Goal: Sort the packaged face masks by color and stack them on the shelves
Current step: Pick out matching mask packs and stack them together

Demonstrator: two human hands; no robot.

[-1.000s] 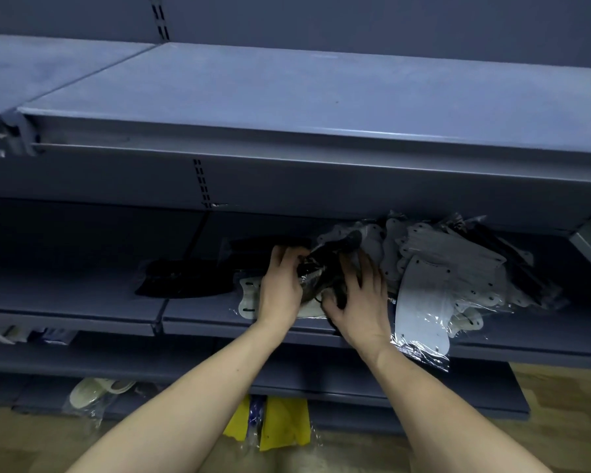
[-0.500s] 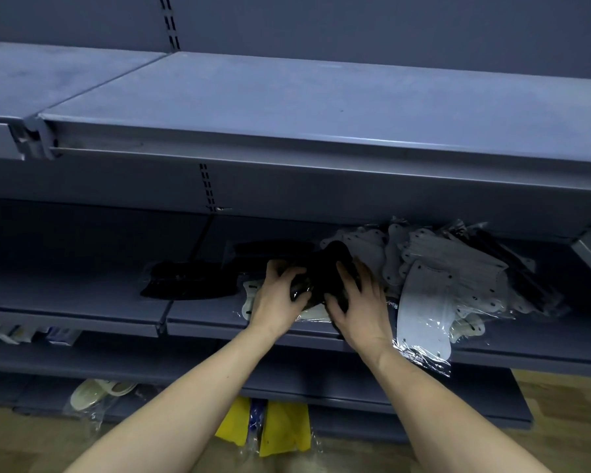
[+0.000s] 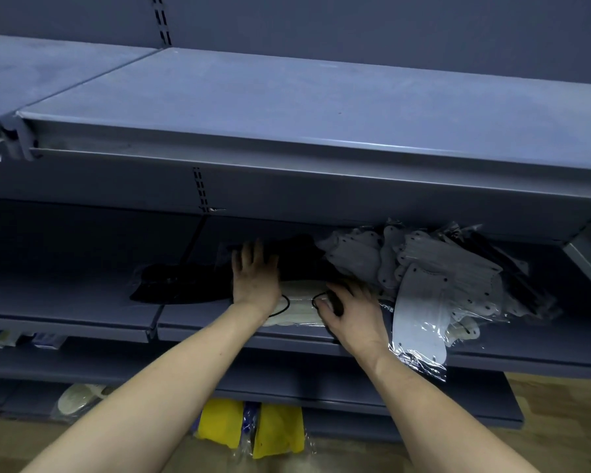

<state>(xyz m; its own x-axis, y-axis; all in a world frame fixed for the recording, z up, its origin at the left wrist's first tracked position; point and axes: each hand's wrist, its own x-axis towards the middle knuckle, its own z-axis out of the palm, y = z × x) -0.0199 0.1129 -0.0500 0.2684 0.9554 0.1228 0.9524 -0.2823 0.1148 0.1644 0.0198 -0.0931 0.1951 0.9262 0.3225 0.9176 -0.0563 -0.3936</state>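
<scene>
resting flat on black masks, left hand open-fingered, right hand beside it pinching a black mask

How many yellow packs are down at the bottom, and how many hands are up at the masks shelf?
Yellow packs: 2
Hands: 2 (left hand, right hand)
Total: 4

Shelf under packaged masks
</scene>
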